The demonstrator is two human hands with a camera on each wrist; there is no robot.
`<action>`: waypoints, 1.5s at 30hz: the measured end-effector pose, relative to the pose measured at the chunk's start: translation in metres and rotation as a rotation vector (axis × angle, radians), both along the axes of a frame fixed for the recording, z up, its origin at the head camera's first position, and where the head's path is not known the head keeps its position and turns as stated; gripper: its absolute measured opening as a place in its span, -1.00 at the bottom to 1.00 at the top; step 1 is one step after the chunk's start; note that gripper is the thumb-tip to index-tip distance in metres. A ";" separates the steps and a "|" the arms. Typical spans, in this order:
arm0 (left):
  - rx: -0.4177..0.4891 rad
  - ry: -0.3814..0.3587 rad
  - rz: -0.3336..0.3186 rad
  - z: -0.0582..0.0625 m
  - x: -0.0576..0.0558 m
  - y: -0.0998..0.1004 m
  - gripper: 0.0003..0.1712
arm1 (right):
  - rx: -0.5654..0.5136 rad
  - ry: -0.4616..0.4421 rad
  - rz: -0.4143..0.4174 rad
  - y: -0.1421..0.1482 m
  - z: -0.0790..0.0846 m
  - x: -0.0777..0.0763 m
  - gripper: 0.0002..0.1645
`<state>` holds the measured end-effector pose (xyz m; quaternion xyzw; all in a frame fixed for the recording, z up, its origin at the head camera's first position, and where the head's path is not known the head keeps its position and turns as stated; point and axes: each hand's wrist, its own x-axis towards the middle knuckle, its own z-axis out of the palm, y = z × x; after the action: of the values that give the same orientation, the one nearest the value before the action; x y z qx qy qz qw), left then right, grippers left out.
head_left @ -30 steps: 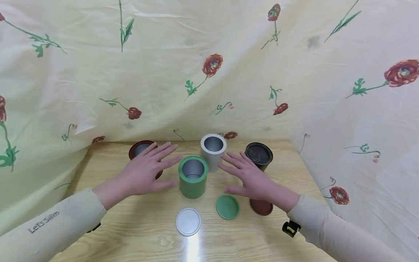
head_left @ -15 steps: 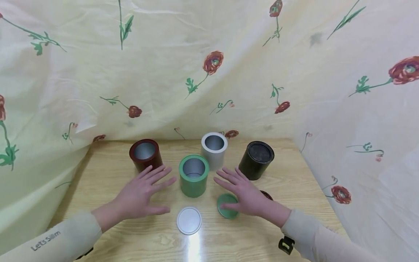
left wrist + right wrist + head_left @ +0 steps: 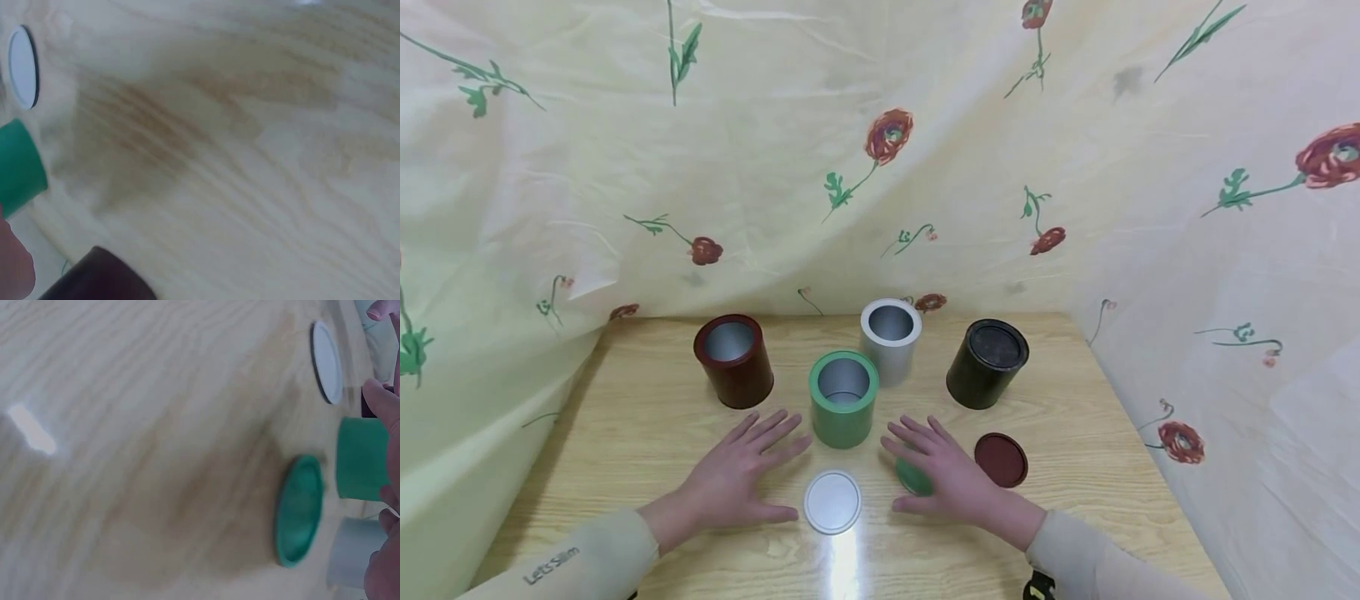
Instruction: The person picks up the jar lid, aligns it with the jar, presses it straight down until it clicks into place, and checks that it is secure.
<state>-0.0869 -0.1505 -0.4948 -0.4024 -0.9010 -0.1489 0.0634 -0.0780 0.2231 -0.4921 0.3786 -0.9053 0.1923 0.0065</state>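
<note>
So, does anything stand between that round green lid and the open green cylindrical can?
No object visibly does: in the right wrist view, bare wood-grain table lies between the round green lid and open green cylindrical can. Only the right hand, covering part of the lid in the head view, might get in the way.

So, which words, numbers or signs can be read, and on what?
"Lets S..." on the left sleeve; rest too blurred.
Yellow mark on the black right-wrist device: too small to read.
No readable text: green canister, dark red canister, white canister, black canister, white lid, green lid, dark red lid.
</note>
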 end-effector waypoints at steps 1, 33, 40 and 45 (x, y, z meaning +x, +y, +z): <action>-0.002 -0.006 0.000 -0.002 0.001 0.001 0.09 | -0.006 -0.001 0.001 -0.001 -0.003 0.001 0.06; 0.014 -0.046 0.078 -0.054 0.021 0.010 0.09 | 0.039 0.041 0.005 -0.031 -0.044 0.019 -0.04; 0.022 -0.037 0.089 -0.059 0.023 0.011 0.06 | 0.039 0.088 0.007 -0.034 -0.048 0.020 -0.09; 0.033 -0.026 0.088 -0.061 0.023 0.013 0.03 | 0.040 0.129 0.018 -0.036 -0.048 0.020 -0.13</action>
<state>-0.0640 -0.1379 -0.5561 -0.3591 -0.9161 -0.1660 0.0650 -0.0576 0.1869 -0.5406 0.3985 -0.9032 0.1496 0.0555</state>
